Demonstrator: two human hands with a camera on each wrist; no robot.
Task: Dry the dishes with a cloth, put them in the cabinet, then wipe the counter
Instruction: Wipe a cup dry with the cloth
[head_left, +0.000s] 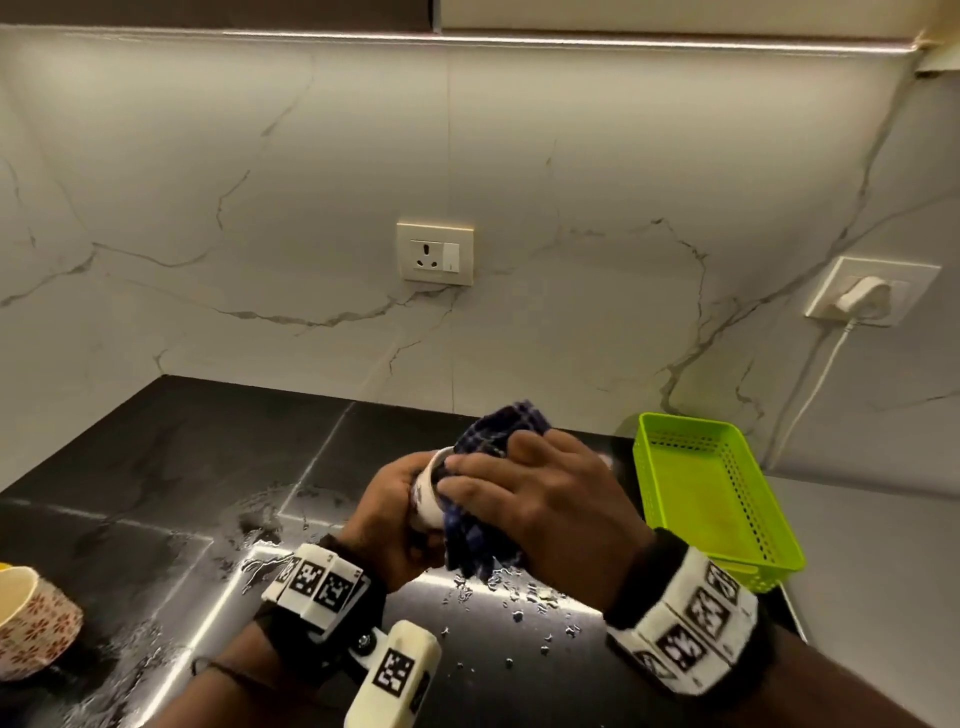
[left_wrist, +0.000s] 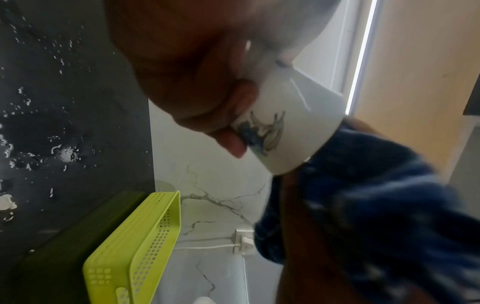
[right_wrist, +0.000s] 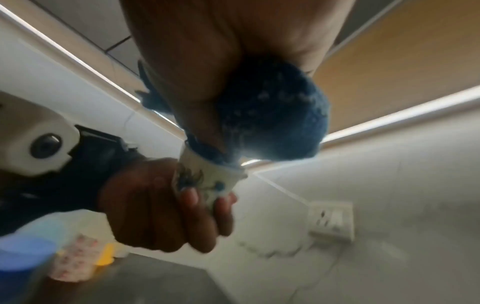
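We see a black stone counter (head_left: 171, 467) set against a veined white marble wall, its surface crossed by pale seams. Water lies spilled on it, in a puddle near the middle and scattered droplets (head_left: 519, 597) toward the front edge. A lime-green perforated plastic basket (head_left: 727, 519) stands on the right end of the counter, close to the wall. At the left edge sits a cup with a red flower pattern (head_left: 36, 623), only partly in view.

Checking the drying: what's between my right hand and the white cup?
The dark blue checked cloth, bunched under the right hand against the white printed cup, seen from the head view.
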